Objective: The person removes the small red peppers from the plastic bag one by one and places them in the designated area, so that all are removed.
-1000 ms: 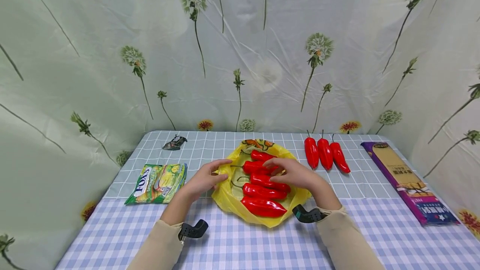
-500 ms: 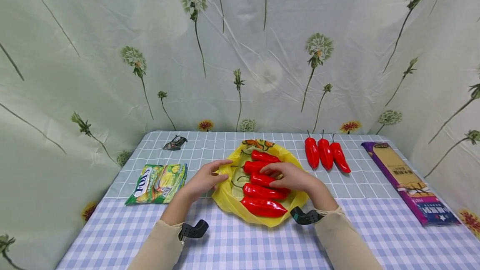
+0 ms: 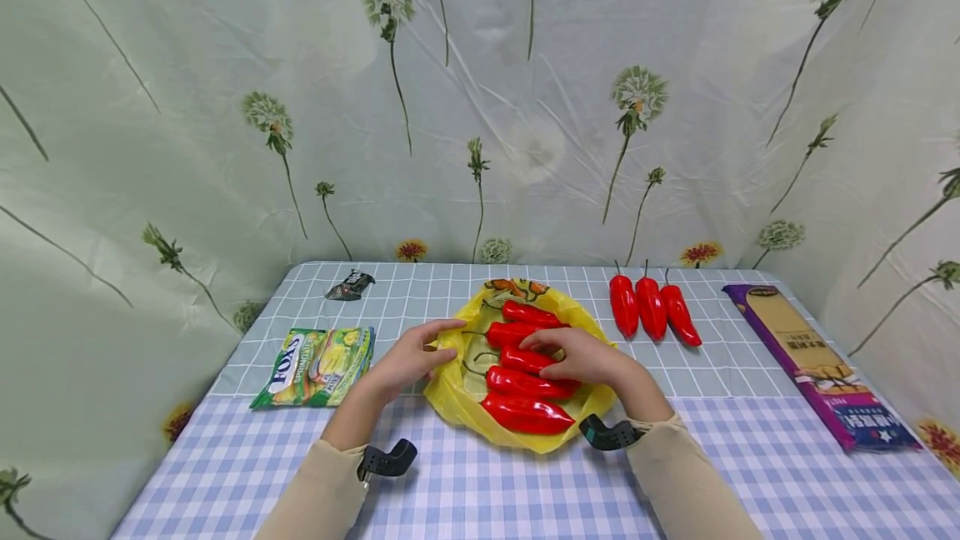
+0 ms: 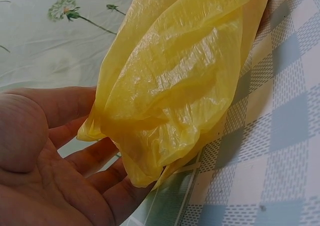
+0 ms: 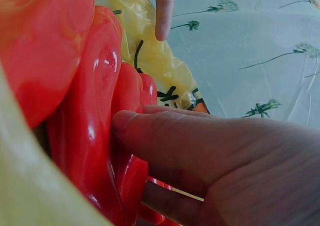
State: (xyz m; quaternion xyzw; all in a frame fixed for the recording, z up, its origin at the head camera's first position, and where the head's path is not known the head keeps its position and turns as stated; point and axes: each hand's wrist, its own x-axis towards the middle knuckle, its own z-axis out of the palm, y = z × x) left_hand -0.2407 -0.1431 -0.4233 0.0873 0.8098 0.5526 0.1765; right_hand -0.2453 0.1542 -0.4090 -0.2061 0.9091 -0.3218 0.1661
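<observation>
A yellow plastic bag (image 3: 455,408) lies open on the table with several red chili peppers (image 3: 527,413) inside, side by side. My right hand (image 3: 581,354) reaches over the bag's right rim and pinches the middle chili pepper (image 5: 126,90). Its thumb presses one side and the fingers go down the other, partly hidden. At the bag's left edge is my left hand (image 3: 408,357), thumb and index finger apart. In the left wrist view its relaxed fingers (image 4: 75,102) touch the outside of the crinkled yellow plastic.
Three more chili peppers (image 3: 649,307) lie at the back right. Beyond them is a purple pasta packet (image 3: 817,365). Left of the bag sits a green FOX'S candy bag (image 3: 318,367), with a small black wrapper (image 3: 350,285) behind it. A floral curtain (image 3: 480,107) hangs behind the table.
My right hand has moved slightly left and down, from above the chili peppers onto the middle one, and its fingers have closed on it. The left hand stays where it was.
</observation>
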